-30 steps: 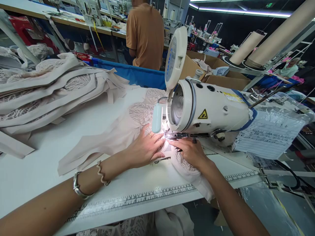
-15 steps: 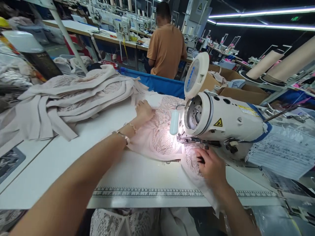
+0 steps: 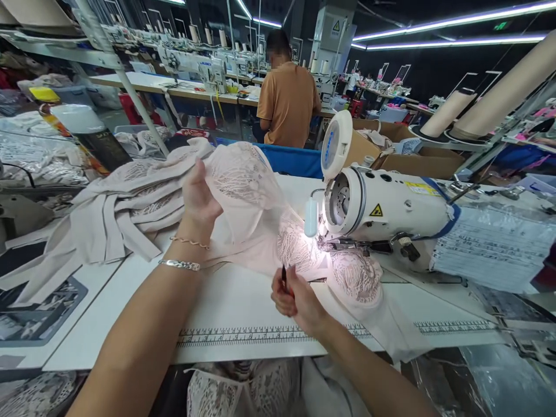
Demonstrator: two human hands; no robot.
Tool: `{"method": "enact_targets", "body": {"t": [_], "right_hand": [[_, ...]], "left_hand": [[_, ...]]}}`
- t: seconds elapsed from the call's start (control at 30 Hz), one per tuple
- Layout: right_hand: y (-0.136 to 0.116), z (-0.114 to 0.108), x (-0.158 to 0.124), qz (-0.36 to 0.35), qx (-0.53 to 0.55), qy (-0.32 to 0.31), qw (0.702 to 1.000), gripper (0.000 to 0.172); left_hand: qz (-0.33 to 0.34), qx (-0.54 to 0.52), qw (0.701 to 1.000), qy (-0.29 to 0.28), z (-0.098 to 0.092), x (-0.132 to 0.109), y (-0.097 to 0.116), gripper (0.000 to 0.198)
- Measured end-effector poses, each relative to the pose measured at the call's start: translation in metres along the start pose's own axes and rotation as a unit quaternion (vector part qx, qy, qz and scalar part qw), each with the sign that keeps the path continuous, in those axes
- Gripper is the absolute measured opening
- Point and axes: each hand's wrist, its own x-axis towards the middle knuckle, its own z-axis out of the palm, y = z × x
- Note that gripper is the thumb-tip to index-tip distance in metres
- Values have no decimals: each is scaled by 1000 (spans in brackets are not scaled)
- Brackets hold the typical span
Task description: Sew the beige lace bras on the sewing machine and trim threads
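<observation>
A pale pink lace bra (image 3: pixel 299 246) stretches across the white table, its middle under the lit needle area of the sewing machine (image 3: pixel 382 200). My left hand (image 3: pixel 200 200) holds up its left cup (image 3: pixel 238 174), thumb in front and the other fingers hidden behind the fabric. The right cup (image 3: pixel 356 275) rests on the table right of the needle, with a side band hanging over the front edge. Closed in front of the machine, my right hand (image 3: pixel 295 298) grips a small black-tipped tool (image 3: pixel 284 275) with a bit of red; its kind is mostly hidden.
A pile of similar lace pieces (image 3: pixel 130 197) lies at the left, beside a spray can (image 3: pixel 93 136). A printed ruler (image 3: pixel 243 337) runs along the table's front edge. Thread cones (image 3: pixel 449 113) stand at the right. Someone in a brown shirt (image 3: pixel 289 104) sits beyond the blue cloth (image 3: pixel 291 159).
My left hand has drawn back and raised the left cup off the table. My right hand has left the right cup and moved left, with the black-tipped tool now showing.
</observation>
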Motion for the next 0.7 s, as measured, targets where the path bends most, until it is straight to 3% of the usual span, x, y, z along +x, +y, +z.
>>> {"method": "enact_targets", "body": {"t": [0.07,0.2,0.3,0.5,0.6,0.7], "right_hand": [[-13,6,30,24,107,-21,994,56],[-38,15,75,-71,216,41,973,40],[-51,19,89,-114,253,68,958,43],[-62,23,95,-127,294,121,940,50],[-52,23,85,-115,274,125,947,47],[-41,21,69,-89,262,84,957,45]], "left_hand": [[-10,-83,996,29,4,-5,6,56],[-42,-179,980,75,14,-9,11,52],[-54,-192,976,82,14,-9,10,50],[-71,-191,975,86,14,-9,19,54],[-39,-204,976,71,16,-18,42,51],[5,-183,983,33,16,-36,74,43]]}}
